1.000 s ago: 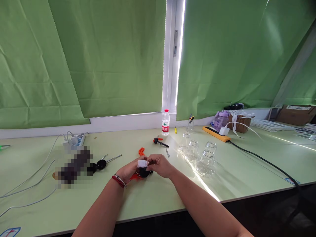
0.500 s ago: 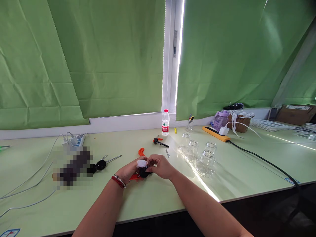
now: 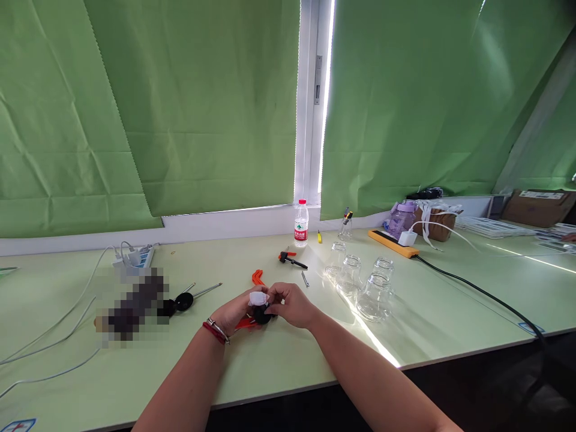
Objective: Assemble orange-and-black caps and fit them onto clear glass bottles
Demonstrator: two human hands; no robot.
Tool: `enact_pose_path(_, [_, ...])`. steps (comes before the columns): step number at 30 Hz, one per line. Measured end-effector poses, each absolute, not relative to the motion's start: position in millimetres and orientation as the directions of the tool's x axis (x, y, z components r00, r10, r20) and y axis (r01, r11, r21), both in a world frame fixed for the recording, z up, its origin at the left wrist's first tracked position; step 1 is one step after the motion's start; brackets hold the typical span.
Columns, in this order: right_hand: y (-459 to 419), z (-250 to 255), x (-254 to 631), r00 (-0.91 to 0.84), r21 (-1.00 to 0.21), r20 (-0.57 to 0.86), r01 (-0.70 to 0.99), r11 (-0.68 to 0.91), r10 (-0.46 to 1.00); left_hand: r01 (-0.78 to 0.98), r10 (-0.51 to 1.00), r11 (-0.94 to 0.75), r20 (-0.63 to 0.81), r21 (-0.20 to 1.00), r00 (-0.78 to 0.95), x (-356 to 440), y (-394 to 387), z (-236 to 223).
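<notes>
My left hand (image 3: 234,308) is closed around a small black rounded part (image 3: 262,315) low over the table. A white piece (image 3: 258,298) shows just above that part, by the left thumb; its kind is unclear. From the right, my right hand (image 3: 294,305) pinches at the black part with thumb and forefinger, and the fingertips partly cover it. Orange plastic (image 3: 248,323) pokes out beneath the hands, and an orange hooked end (image 3: 257,276) lies just behind them. Whether these belong to one object is hidden.
Behind my hands lie a black-and-orange clamp-like tool (image 3: 292,260) and a small metal rod (image 3: 305,279). Several clear glasses (image 3: 374,297) stand right, near an orange power strip (image 3: 393,244). A water bottle (image 3: 301,225) stands at the back. Black-handled tools (image 3: 183,301) lie left.
My hands stay nearly in place, both still at the black part. What looks like part of another person's hand has appeared at the far right edge.
</notes>
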State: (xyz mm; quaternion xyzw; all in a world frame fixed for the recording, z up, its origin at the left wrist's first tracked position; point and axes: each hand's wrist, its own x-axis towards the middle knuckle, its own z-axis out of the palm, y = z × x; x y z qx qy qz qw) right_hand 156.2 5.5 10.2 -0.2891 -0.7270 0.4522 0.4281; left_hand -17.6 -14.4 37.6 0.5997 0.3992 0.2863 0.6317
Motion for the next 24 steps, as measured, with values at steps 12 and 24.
enact_pose_path(12, [6.2,8.5,155.1,-0.475,-0.914,0.344,0.028,0.405,0.81,0.1,0.833,0.125,-0.16,0.987,0.53,-19.6,-11.8,33.9])
enact_pose_path(24, [8.2,5.6,155.3,-0.486,-0.916,0.351,0.0,0.402,0.8,0.105,0.825,0.131,-0.167,0.986,0.54,-19.3,-13.1,35.7])
